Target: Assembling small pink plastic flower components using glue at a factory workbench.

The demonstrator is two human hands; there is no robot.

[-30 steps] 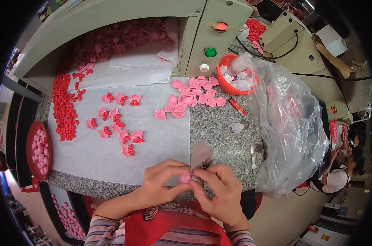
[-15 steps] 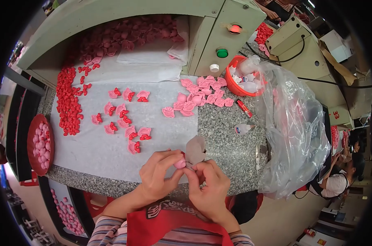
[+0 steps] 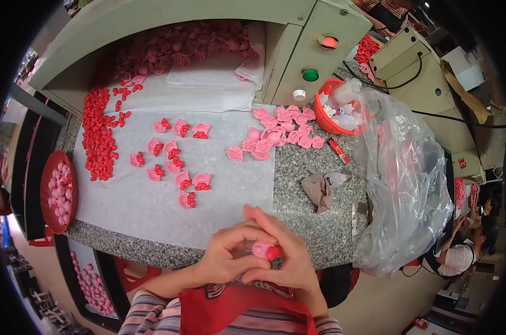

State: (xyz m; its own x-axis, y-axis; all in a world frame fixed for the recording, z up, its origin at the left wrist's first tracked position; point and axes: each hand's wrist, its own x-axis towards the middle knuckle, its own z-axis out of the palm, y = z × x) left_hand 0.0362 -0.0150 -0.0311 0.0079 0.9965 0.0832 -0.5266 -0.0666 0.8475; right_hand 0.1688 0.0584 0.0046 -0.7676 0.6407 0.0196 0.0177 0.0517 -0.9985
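Close to my body, at the front edge of the worktop, a small pink rounded piece with a red bow-shaped part (image 3: 262, 249) sits between my two hands. My left hand (image 3: 226, 254) pinches its pink side between thumb and fingers. Curled around the red end, my right hand (image 3: 289, 251) has its fingers closed on that part. A crumpled grey-brown cloth (image 3: 318, 191) lies right of the paper, against a small white glue bottle (image 3: 336, 178). Several pink shell-like pieces with red bows (image 3: 201, 180) lie spread on white paper (image 3: 225, 195).
Red bow pieces (image 3: 97, 137) are heaped at left, plain pink pieces (image 3: 275, 131) at right. A red bowl (image 3: 45, 190) holds pink balls. An orange basket (image 3: 323, 118) with bottles, a red tube (image 3: 338, 151) and a clear plastic bag (image 3: 403, 195) stand right; a green-grey machine (image 3: 286, 78) lies behind.
The grey-brown cloth has left my right hand and now lies beside the glue bottle. My right hand has come over to the pink piece, whose red end now shows.
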